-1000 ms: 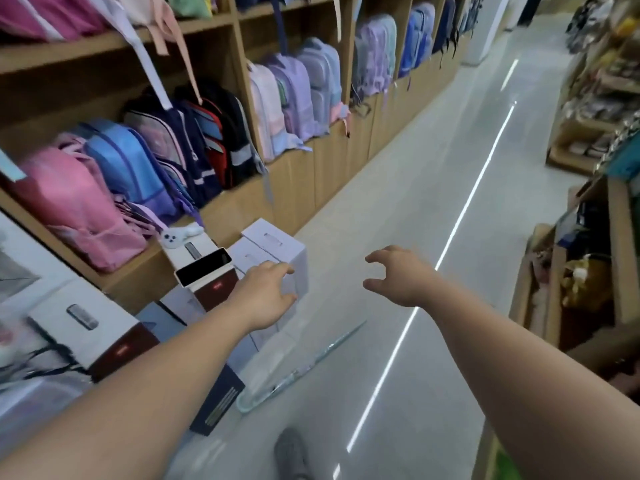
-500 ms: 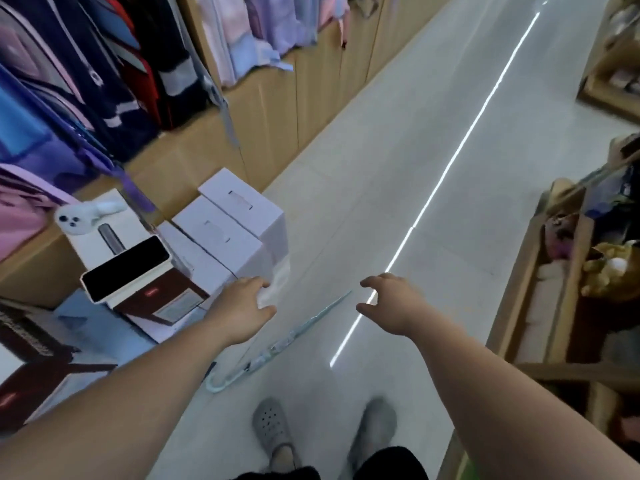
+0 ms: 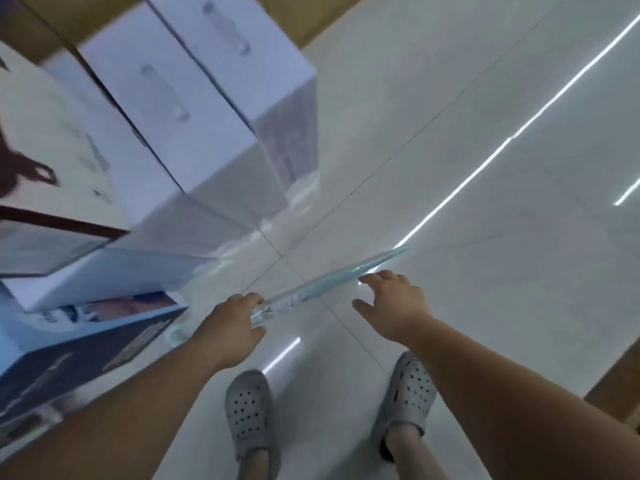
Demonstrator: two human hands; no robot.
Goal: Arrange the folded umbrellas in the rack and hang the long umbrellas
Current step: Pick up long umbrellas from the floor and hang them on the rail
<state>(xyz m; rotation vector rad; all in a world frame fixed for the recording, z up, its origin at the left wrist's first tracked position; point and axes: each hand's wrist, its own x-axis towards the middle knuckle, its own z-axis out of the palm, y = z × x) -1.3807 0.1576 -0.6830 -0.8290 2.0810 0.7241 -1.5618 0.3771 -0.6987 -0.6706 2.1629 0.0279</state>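
Head view: both hands (image 3: 231, 329) (image 3: 394, 308) open over long umbrella (image 3: 322, 285) on floor (image 3: 485, 237).

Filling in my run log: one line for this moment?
phase: reach | left hand: open, at long pale-blue umbrella lying on floor | right hand: open, above it | lifted: not yet

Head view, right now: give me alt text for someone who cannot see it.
Both bare hands reach down to a long pale-blue umbrella lying on the tiled floor: the left hand open at its handle end, the right hand open beside its shaft. White boxes stand at left; grey clogs below.
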